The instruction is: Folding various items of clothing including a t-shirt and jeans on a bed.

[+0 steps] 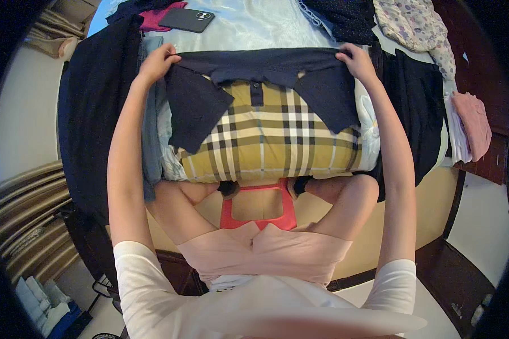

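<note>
A short-sleeved shirt with dark shoulders and sleeves and a mustard plaid body lies spread across the front of a bed. My left hand pinches its upper left corner between thumb and fingers. At the upper right corner, my right hand grips the dark cloth the same way. The dark upper edge is stretched nearly straight between both hands. Both sleeves hang down over the plaid, and a short dark button placket shows in the middle. The plaid's lower part bends over the bed's front edge.
A dark phone rests on a magenta cloth. Dark trousers and blue denim drape at the left; black garments lie right. Beyond are a dotted garment and folded pink cloth. A red plastic stool is beneath me.
</note>
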`<state>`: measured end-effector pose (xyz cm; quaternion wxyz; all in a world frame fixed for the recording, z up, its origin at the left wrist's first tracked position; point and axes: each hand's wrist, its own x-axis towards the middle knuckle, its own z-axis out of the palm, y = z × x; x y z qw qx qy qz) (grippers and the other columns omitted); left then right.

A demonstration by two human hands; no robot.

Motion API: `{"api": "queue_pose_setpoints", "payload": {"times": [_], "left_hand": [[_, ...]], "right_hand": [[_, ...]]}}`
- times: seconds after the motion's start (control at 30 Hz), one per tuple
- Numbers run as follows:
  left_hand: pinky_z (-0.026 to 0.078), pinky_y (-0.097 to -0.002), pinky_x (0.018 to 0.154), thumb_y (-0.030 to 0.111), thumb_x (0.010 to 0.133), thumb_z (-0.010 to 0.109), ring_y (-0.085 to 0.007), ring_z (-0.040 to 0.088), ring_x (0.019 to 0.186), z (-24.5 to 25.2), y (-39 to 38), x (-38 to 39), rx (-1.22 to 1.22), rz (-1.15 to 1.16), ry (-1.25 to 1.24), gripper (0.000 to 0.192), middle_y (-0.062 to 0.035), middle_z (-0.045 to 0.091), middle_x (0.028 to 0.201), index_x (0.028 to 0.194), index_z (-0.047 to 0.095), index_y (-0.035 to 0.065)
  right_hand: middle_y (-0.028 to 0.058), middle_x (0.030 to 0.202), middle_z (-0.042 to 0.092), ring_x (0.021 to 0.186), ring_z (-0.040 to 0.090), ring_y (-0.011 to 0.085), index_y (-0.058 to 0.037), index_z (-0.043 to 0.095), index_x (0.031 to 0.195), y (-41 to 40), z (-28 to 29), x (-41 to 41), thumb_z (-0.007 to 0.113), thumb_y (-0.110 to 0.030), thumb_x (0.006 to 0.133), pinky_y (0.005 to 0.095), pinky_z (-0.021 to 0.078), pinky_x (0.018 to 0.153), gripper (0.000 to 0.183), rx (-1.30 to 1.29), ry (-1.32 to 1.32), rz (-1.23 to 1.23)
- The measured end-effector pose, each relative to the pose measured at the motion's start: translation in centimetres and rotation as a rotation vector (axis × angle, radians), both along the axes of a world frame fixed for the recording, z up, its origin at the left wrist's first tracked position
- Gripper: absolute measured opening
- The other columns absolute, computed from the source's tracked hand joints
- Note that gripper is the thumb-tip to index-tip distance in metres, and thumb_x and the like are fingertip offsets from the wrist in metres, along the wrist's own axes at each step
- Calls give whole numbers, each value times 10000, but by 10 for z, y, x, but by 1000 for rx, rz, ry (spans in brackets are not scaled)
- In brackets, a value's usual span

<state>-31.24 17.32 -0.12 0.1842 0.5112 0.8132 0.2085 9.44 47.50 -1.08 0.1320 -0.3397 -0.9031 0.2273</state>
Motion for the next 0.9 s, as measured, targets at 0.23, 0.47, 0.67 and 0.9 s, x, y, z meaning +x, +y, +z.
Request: {"api": "queue_pose_setpoints", "payload": {"times": [0.23, 0.47, 0.67, 0.9], "left_hand": [[440, -373, 719, 175, 776, 578, -314, 572, 863, -9, -6, 13, 56, 100, 207, 205, -161, 600, 901, 936, 522, 60], [341, -378, 906, 0, 606, 538, -282, 370, 1135, -5, -12, 44, 21, -176, 492, 513, -78, 444, 1169, 1098, 511, 142], [397, -356, 769, 19, 626, 575, -235, 506, 885, -9, -18, 40, 247, -159, 756, 326, -39, 521, 878, 932, 540, 127], [410, -355, 675, 59, 656, 567, -224, 532, 792, -17, -6, 37, 192, -20, 806, 171, -28, 522, 794, 815, 532, 110]], "right_hand": [[116, 925, 609, 870, 574, 304, -124, 565, 1008, 10, 3, -34, 618, -304, 745, 381, 446, 751, 323, 49, -42, -37], [74, 1082, 528, 982, 524, 243, -124, 499, 1113, -10, 11, -19, 610, -47, 633, 319, 439, 805, 498, 545, -93, 581], [90, 904, 599, 814, 584, 266, -131, 512, 985, 9, -26, -24, 467, -86, 753, 366, 474, 656, 240, 620, 15, 263], [74, 986, 600, 868, 585, 254, -121, 516, 971, 17, -36, -35, 444, -125, 772, 343, 483, 676, 211, 790, -158, 190]]}}
